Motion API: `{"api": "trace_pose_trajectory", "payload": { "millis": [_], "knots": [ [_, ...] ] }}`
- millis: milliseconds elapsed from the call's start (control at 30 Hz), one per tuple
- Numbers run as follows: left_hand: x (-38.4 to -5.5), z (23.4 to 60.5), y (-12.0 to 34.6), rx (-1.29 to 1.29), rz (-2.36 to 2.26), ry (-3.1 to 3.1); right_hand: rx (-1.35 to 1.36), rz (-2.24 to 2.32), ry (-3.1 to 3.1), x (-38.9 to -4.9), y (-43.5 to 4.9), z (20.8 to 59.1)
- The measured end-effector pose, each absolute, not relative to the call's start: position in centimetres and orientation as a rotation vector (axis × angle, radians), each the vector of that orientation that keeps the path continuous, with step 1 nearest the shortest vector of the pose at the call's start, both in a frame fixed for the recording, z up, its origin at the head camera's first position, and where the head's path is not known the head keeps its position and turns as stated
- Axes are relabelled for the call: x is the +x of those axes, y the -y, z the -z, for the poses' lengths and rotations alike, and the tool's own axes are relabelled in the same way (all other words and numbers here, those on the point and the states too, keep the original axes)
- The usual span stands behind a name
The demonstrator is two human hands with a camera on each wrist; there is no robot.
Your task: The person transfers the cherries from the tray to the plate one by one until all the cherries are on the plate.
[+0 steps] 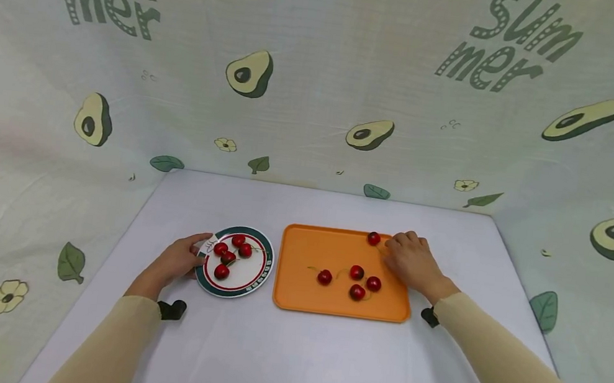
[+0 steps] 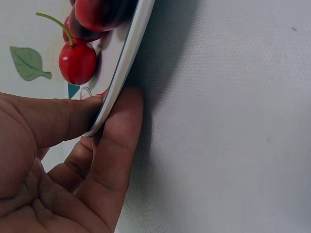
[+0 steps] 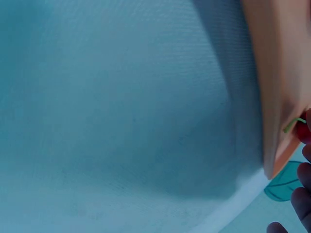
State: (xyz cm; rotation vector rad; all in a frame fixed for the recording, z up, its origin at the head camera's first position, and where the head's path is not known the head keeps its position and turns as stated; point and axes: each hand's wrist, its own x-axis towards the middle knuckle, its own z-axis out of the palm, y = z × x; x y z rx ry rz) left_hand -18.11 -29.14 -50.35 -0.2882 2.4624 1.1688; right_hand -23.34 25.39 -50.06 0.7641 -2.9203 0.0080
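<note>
My left hand (image 1: 179, 259) pinches the left rim of a round plate (image 1: 259, 281), thumb on top and fingers underneath in the left wrist view. The plate is white with a dark green rim and a red ring. Several red cherries (image 1: 222, 271) lie on it; one cherry (image 2: 77, 63) with a green stem shows close to the thumb. Over the upper right corner of an orange tray (image 1: 301, 250), my right hand (image 1: 412, 262) has its fingers curled at a stemmed cherry (image 3: 303, 132), mostly cut off by the right wrist view's edge. Another cherry (image 1: 373, 238) sits just left of those fingers.
More cherries lie in the tray's lower middle, among them a single cherry (image 1: 324, 277) left of the cluster. Plate and tray stand side by side on a white table (image 1: 289, 358). A printed cloth (image 1: 318, 80) with avocados hangs behind the table and along its sides.
</note>
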Motion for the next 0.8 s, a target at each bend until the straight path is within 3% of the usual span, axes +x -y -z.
{"api": "trace_pose_trajectory", "payload": {
  "millis": [800],
  "knots": [
    [-18.2,50.3,29.1,-0.294,-1.154,-2.475,0.751,0.114,3.003,-24.7,-24.8,51.2]
  ]
}}
